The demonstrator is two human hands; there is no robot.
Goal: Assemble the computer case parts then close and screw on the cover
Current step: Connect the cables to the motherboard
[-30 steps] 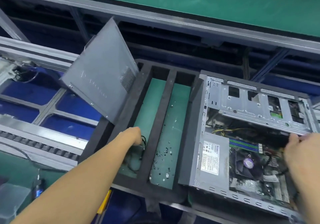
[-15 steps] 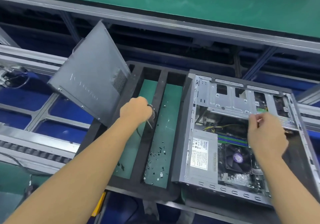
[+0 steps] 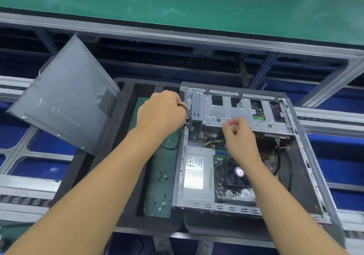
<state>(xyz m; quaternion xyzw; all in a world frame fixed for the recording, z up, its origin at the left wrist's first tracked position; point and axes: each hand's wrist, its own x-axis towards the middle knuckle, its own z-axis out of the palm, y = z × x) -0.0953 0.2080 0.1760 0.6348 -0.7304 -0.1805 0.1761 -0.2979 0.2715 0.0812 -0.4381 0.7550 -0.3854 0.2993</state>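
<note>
conveyor station: black tray (image 3: pixel 157 223) carries the open computer case (image 3: pixel 232 208), loose screws (image 3: pixel 161 178) beside. left hand (image 3: pixel 160 110) grips a cable bundle (image 3: pixel 188 114) at the case edge; right hand (image 3: pixel 239 134) curled over the drive cage (image 3: pixel 222 112), contents unclear. cover (image 3: pixel 65 101) leans beyond, unfitted. risk: cable chafing on the sheet-metal edge.

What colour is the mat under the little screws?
Green: the mat under the screws is green, best seen in the head view.

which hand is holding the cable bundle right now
The left hand, its fingers curled round the dark cable bundle at the edge of the computer case. The right hand is curled over the drive cage, with no bundle in it.
</note>
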